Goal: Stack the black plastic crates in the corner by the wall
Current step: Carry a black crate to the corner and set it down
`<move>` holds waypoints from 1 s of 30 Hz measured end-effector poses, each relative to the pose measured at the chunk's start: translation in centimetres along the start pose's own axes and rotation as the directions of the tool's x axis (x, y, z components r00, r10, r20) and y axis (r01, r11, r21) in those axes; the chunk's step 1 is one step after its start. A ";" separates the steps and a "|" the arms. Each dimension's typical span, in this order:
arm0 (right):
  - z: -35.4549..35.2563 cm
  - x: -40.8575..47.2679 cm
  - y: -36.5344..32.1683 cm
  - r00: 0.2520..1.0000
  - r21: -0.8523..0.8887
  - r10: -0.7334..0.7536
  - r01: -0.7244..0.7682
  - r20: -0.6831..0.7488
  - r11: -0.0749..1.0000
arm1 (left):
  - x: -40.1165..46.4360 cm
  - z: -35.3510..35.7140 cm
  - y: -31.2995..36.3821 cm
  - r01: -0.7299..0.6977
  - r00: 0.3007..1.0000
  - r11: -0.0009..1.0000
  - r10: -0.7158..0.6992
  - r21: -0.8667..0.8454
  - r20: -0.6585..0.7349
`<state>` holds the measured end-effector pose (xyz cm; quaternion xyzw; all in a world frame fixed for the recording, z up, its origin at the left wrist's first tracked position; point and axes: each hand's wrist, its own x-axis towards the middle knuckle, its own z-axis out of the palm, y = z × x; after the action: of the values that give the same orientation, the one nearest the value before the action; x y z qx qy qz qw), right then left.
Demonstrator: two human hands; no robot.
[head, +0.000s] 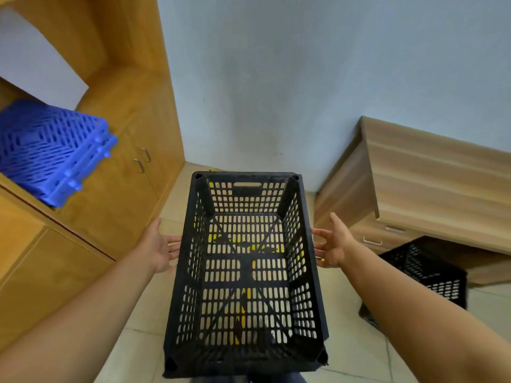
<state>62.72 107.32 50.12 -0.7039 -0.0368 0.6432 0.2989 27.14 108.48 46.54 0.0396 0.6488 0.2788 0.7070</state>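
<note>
A black perforated plastic crate fills the centre of the head view, open side up, its far end toward the grey wall. My left hand lies against its left long side with straight fingers reaching the wall of the crate. My right hand does the same on the right long side, thumb up. Whether the crate rests on something below cannot be told. A second black crate sits on the floor at the right, partly under a desk.
A wooden cabinet with door handles runs along the left, with stacked blue plastic crates on its counter. A wooden desk with drawers stands at the right against the wall. Tiled floor shows in the corner between them.
</note>
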 end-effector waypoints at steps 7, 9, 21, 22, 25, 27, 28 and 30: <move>0.4 7.3 -7.8 0.998 -0.018 0.046 -0.046 0.037 0.999 | 4.8 5.0 5.4 0.014 1.000 1.000 -0.014 -0.023 -0.018; 0.5 9.7 -10.6 0.997 -0.040 0.060 -0.058 0.050 0.998 | 6.3 6.8 7.0 0.020 0.999 0.999 -0.021 -0.039 -0.034; 3.2 21.9 -26.6 0.994 -0.124 0.056 -0.044 0.097 0.991 | 16.3 16.5 14.6 0.090 0.990 0.974 -0.111 -0.208 -0.091; 3.7 22.9 -27.6 0.994 -0.128 0.055 -0.042 0.099 0.991 | 17.1 16.9 15.0 0.091 0.988 0.972 -0.115 -0.219 -0.099; 5.6 26.0 -30.3 0.993 -0.148 0.048 -0.032 0.106 0.988 | 19.9 17.4 16.2 0.091 0.984 0.965 -0.126 -0.247 -0.127; 7.1 28.0 -31.9 0.993 -0.157 0.046 -0.028 0.111 0.987 | 22.0 17.3 17.1 0.106 0.981 0.955 -0.146 -0.276 -0.131; 7.8 29.0 -32.6 0.992 -0.156 0.048 -0.030 0.114 0.987 | 23.0 17.2 17.6 0.117 0.979 0.950 -0.159 -0.290 -0.124; 9.5 31.0 -33.9 0.993 -0.159 0.050 -0.032 0.110 0.987 | 25.4 16.9 18.6 0.141 0.977 0.937 -0.184 -0.321 -0.109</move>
<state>70.49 152.17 38.64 -0.6882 -0.0898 0.6833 0.2267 36.76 140.60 34.21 -0.1453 0.6449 0.3202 0.6785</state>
